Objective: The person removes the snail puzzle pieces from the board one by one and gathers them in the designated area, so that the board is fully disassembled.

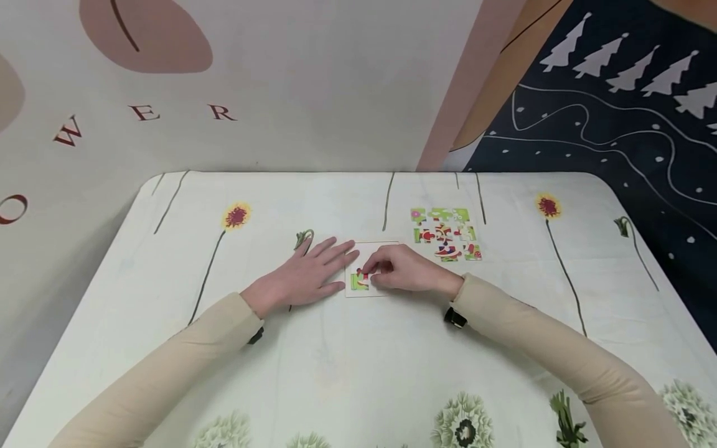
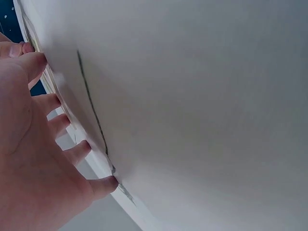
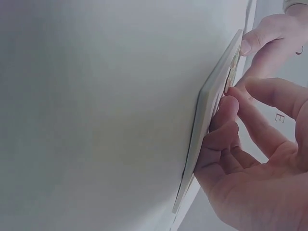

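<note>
A thin white puzzle board point(image 1: 386, 244) lies on the table, with jigsaw pieces point(image 1: 358, 282) in green, red and white at its lower left. My left hand point(image 1: 307, 274) is flat with fingers spread, its fingertips resting at the board's left edge. From the right, my right hand point(image 1: 407, 269) reaches over the board and pinches a small puzzle piece with thumb and index finger beside those pieces; the fingers partly cover it. In the right wrist view, the other fingers of the right hand point(image 3: 255, 149) curl against the board point(image 3: 204, 101).
Several loose puzzle pieces point(image 1: 444, 234) lie in rough rows behind the board, to the right. A white flower-printed cloth point(image 1: 336, 361) covers the table. Along the table's far edge stands a printed wall point(image 1: 336, 112).
</note>
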### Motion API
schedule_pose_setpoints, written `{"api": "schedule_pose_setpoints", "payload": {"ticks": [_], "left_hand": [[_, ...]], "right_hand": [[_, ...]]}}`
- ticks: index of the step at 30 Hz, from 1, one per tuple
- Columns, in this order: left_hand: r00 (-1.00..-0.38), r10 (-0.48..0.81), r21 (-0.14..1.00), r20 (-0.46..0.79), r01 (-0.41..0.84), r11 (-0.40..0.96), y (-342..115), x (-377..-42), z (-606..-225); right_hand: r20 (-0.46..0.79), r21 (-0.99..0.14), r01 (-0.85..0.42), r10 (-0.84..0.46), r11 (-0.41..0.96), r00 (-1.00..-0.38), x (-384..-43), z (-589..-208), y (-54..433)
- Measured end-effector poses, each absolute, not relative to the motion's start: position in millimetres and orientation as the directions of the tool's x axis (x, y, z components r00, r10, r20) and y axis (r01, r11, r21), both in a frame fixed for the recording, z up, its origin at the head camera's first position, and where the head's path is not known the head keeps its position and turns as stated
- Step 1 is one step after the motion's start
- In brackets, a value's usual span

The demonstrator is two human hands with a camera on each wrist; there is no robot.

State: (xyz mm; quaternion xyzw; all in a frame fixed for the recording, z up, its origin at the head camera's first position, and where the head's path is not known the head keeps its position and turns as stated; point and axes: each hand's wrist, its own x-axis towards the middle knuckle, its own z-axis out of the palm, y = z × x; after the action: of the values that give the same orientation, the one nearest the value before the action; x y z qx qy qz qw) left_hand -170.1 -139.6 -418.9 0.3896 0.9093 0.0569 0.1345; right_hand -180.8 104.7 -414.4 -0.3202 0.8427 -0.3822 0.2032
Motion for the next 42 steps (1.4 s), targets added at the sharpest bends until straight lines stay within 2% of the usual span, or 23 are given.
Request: {"api": "schedule_pose_setpoints", "payload": {"ticks": [10,16,42], "left_hand": [[-0.662,0.724,0.219,-0.193,0.691,0.689,-139,-172,-418],[-0.663,0.723,0.222,-0.192,0.688,0.690,-139,-172,-417],[-0.666,0.720,0.218,-0.195,0.687,0.694,-139,-172,-419]], "right_hand": [[-0.116,-0.818,-0.329,-0.695,0.472,-0.709,-183,-414,103],[-0.081,-0.846,-0.324,-0.702,0.425,-0.708,-185,-416,99],[-0.144,-0.881,-0.183,-0.615,0.437,-0.775,-187,-415,105]]}}
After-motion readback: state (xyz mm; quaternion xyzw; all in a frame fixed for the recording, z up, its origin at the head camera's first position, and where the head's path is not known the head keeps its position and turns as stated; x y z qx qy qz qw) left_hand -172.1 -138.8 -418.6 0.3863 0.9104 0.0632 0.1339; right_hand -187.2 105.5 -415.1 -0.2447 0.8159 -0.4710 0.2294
